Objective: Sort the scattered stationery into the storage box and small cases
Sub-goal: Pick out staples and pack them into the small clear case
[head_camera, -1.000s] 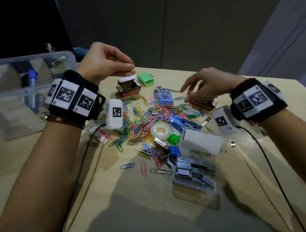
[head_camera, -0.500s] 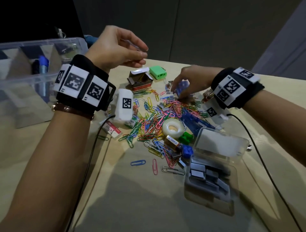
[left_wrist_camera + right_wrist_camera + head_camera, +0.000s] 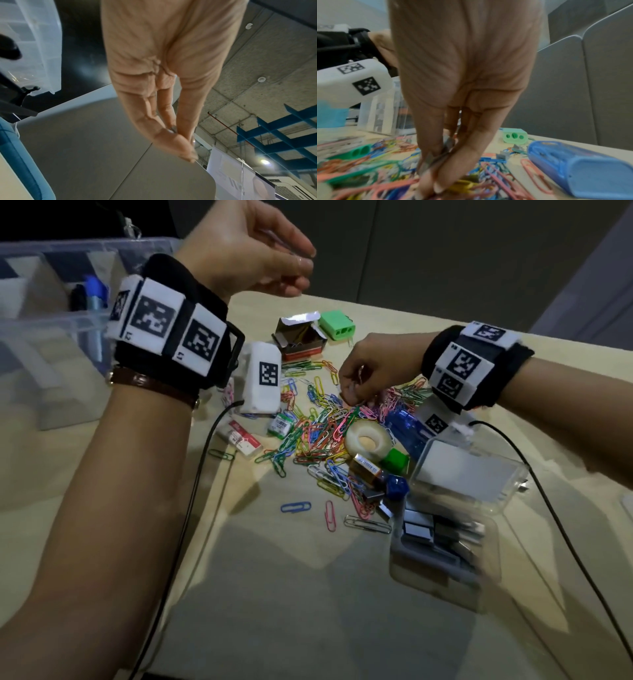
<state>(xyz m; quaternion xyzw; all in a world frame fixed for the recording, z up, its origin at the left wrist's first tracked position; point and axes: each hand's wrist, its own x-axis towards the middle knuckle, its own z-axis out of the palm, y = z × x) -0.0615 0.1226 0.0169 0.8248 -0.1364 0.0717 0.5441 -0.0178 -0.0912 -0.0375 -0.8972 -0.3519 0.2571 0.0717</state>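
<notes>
The right hand [image 3: 373,371] pinches small grey staple blocks [image 3: 444,151] over the paper clips [image 3: 318,433]. The left hand [image 3: 246,251] hovers raised, fingertips pressed together; whether they hold anything, I cannot tell.

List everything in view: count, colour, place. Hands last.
paper clips: many, mixed colours, heap at table centre
tape roll: 1, whitish, right of heap
green sharpeners: 2, light one far side, darker one by the tape
blue case: 1, right of heap
cardboard box: 1, open, far side
clear case: 1, lid up, grey staple blocks inside, near right
storage box: 1, clear, far left
table: 1, light wood
left hand: raised, fingertips together; contents unclear
right hand: down in the heap, pinching small grey metal pieces
</notes>
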